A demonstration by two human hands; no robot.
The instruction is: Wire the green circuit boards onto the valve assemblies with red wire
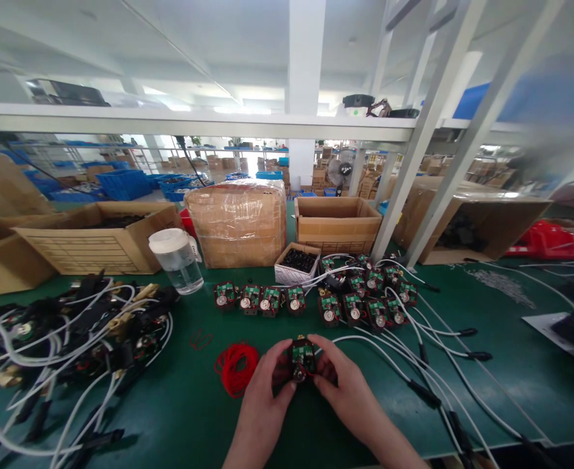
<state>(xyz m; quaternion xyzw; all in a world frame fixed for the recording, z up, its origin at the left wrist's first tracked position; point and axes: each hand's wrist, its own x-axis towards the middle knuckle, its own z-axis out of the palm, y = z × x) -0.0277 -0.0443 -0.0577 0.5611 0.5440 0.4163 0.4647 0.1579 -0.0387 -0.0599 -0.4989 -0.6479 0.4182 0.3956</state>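
Between my two hands is a small black housing with a green circuit board [303, 357] inside and a round metal part at its lower edge. My left hand [270, 384] grips its left side, thumb at the lower corner. On the other side my right hand [338, 378] has its fingers and thumb closed on the housing's edge. A white cable [365, 340] runs off to the right from near the right fingers. Just left of my left hand lies a bundle of red rubber rings [236, 369]. Similar open housings [270, 299] stand in a row beyond my hands.
Finished-looking black units with white cables [71, 339] pile up at left. A water jug [176, 259] stands behind them. Along the back are a taped carton [240, 225], an open carton [338, 228] and a small box of black parts [297, 262]. Metal shelf posts [414, 143] rise at right.
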